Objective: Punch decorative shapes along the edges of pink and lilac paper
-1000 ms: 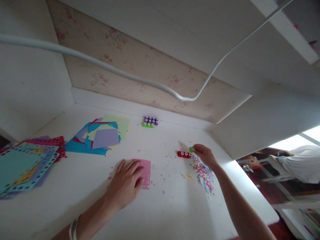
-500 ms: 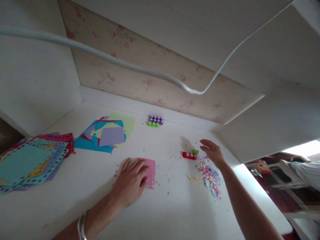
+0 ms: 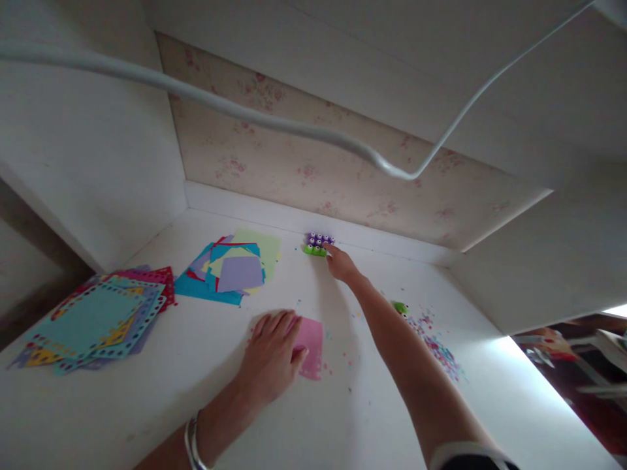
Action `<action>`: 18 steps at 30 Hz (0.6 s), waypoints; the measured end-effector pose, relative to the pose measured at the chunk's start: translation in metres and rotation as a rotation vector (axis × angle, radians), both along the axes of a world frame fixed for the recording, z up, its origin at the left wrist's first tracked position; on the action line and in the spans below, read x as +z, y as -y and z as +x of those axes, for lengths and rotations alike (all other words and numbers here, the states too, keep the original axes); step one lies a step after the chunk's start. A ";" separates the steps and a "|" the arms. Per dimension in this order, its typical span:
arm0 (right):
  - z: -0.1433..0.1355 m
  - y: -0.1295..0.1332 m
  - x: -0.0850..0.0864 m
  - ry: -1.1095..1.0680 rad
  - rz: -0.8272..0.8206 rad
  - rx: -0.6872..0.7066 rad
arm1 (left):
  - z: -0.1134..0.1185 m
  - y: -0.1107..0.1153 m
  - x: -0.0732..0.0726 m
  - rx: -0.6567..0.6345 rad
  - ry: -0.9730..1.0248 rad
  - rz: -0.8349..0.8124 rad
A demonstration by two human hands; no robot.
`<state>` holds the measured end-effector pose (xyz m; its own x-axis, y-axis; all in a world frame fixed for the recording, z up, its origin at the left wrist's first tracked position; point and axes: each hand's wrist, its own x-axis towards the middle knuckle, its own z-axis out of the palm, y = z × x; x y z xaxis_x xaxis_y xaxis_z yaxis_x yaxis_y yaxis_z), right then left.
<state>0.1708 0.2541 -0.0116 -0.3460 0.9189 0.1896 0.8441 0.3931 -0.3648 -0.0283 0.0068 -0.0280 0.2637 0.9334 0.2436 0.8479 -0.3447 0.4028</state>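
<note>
1. Head view, your left hand point(image 3: 271, 352): palm down, fingers lightly spread, gripping nothing, it covers the left side of the pink sheet point(image 3: 313, 339) at mid-table point(image 3: 274, 431), likely to keep the thin paper from sliding.

2. Your right hand point(image 3: 343, 266) reaches toward the table's back edge, index finger at the front row of purple and green punches point(image 3: 319, 241). Whether it pinches one, you cannot tell from here. Their tight rows probably make picking easier.

3. Toward the back left corner lie plain sheets point(image 3: 240, 274); nearer the left edge, hole-edged sheets point(image 3: 98, 320), apparently sorted into separate piles. A green punch point(image 3: 400, 307) rests toward the right edge beside paper dots point(image 3: 441, 352), within reach but off your pink sheet.

4. Half a second earlier, your right hand hung open and empty by the dots, near that green punch and a red row. Now it is at the back group, your forearm apparently hiding the red row. Your left hand remains on the pink sheet; the camera angle has shifted.
</note>
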 end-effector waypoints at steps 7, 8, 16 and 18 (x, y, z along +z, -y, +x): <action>0.010 0.012 0.008 0.024 -0.018 0.021 | 0.000 0.000 0.013 -0.030 0.092 -0.064; 0.014 0.019 0.009 0.011 -0.023 0.021 | 0.001 0.001 0.014 -0.034 0.111 -0.078; 0.045 0.133 -0.007 -0.263 -0.070 -0.045 | 0.002 -0.002 0.002 -0.021 0.401 -0.116; 0.046 0.170 -0.015 -0.344 -0.079 -0.082 | 0.002 -0.005 0.001 -0.055 0.482 -0.114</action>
